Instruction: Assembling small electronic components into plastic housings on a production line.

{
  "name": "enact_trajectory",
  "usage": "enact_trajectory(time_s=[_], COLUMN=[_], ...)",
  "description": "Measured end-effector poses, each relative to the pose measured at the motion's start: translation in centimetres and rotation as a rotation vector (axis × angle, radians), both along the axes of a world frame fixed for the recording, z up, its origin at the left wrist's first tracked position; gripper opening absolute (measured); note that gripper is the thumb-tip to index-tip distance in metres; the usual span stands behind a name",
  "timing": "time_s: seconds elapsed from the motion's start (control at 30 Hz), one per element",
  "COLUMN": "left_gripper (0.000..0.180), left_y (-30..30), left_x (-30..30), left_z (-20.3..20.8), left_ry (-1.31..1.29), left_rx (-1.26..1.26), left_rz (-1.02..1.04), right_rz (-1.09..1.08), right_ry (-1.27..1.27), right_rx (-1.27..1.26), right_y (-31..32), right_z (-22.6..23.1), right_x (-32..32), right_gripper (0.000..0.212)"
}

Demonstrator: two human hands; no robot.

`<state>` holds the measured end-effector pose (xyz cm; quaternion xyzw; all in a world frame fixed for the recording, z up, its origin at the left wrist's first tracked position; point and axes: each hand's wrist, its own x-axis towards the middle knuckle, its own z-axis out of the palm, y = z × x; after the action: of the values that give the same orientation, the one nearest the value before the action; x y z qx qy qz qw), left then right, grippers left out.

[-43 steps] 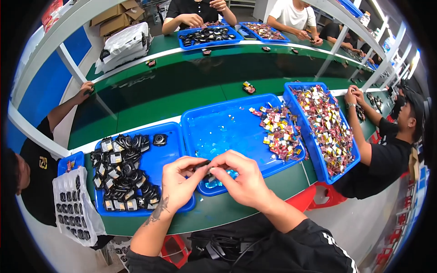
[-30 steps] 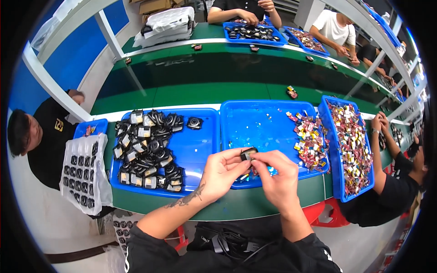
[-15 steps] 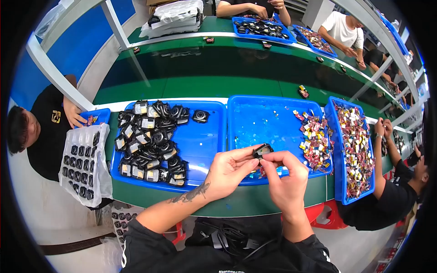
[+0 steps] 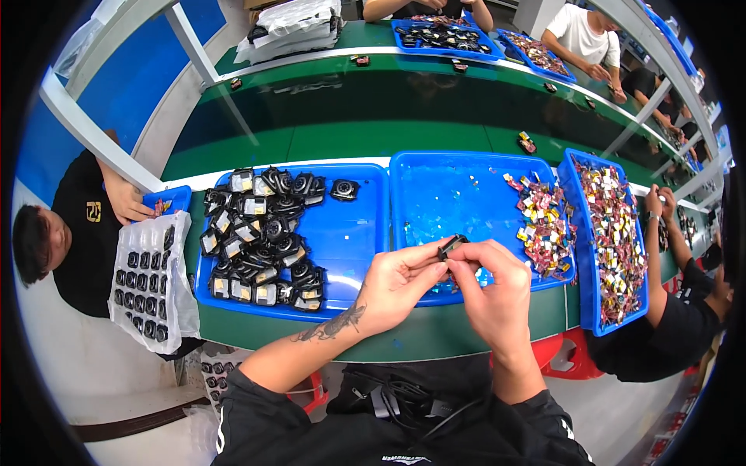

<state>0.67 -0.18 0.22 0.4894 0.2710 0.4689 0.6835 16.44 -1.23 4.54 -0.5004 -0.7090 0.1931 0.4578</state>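
Observation:
Both hands meet above the near edge of the middle blue tray, around a small black plastic casing. My left hand steadies it from the left between thumb and fingers. Thumb and forefinger of my right hand pinch it from the other side. The fingers hide part of the casing, and its inside cannot be made out. Small red, yellow and white parts lie heaped along the tray's right side, with bluish clear flakes scattered over its bottom.
A blue tray to the left holds piled black casings. On the right stands a narrower blue tray full of small coloured parts. Beyond runs a green conveyor carrying scattered pieces. A co-worker sits left beside a white moulded tray.
The black casing has turned in my fingers and now shows a narrower side. Both hands keep their hold, and the whole view has shifted slightly.

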Motion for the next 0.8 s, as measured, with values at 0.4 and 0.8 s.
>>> enact_trajectory(time_s=[0.4, 0.8], left_gripper=[0.037, 0.038], left_y=[0.2, 0.0], left_x=[-0.2, 0.4], left_z=[0.1, 1.5], left_ry=[0.021, -0.116], left_rx=[-0.007, -0.038], left_rz=[0.01, 0.214], right_rz=[-0.073, 0.03], right_ry=[-0.122, 0.625], right_rx=[0.093, -0.411], right_y=[-0.4, -1.7], right_z=[0.1, -2.8], right_x=[0.2, 1.6], right_gripper=[0.015, 0.01])
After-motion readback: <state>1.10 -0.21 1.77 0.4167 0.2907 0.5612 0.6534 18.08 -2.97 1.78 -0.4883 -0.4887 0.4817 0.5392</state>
